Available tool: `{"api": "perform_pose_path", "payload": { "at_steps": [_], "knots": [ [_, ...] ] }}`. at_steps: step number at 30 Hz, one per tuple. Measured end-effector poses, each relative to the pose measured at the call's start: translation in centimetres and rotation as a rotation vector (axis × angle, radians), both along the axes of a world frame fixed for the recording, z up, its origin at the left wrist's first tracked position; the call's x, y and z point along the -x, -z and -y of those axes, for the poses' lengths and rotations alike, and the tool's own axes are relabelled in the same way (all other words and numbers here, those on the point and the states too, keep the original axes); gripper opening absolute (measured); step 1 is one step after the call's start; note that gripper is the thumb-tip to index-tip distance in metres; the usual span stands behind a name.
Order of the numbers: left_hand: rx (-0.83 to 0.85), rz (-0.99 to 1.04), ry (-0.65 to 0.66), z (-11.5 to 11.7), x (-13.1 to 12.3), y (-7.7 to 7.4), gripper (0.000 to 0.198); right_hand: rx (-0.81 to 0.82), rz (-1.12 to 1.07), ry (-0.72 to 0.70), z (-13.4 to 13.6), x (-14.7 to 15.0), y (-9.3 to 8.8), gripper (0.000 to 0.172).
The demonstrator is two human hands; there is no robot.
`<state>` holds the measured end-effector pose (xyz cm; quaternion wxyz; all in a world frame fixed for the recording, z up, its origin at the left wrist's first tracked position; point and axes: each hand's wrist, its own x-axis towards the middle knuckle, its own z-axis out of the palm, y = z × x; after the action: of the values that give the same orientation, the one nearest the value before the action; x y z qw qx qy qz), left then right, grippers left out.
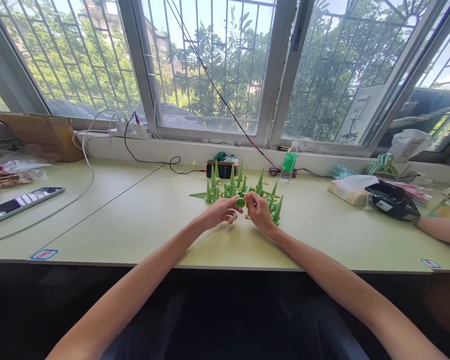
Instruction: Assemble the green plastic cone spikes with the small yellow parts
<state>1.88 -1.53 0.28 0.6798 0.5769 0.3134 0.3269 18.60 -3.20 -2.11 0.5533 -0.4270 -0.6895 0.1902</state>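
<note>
Between my two hands is a green plastic piece (240, 202) with its round open end facing me. My left hand (221, 212) pinches it from the left with thumb and forefinger, the other fingers loosely curled below. Closed fingers of my right hand (259, 211) hold it at its right side. Just behind, on the pale table (142, 225), stand several green cone-shaped spikes (231, 187) with small yellow parts among them. Some spikes stand upright and one lies on its side at the left. My right hand partly hides the group.
A device with a lit display (220, 170) stands behind the spikes, near a green-labelled bottle (289, 162). A phone (22, 202) and cable lie left. At right are a tissue box (350, 190), a black item (392, 200) and another person's arm (442, 230).
</note>
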Motion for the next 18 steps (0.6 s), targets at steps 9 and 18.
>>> {"api": "perform_pose_path", "payload": {
  "at_steps": [9,18],
  "knots": [
    [-0.216,0.005,0.009,0.19,0.15,0.11,0.043,-0.038,0.044,0.043,-0.15,-0.22,0.03,0.040],
    [-0.501,-0.149,-0.106,0.40,-0.27,0.51,0.051,-0.065,0.067,0.081,-0.22,-0.29,-0.05,0.043]
  ]
}}
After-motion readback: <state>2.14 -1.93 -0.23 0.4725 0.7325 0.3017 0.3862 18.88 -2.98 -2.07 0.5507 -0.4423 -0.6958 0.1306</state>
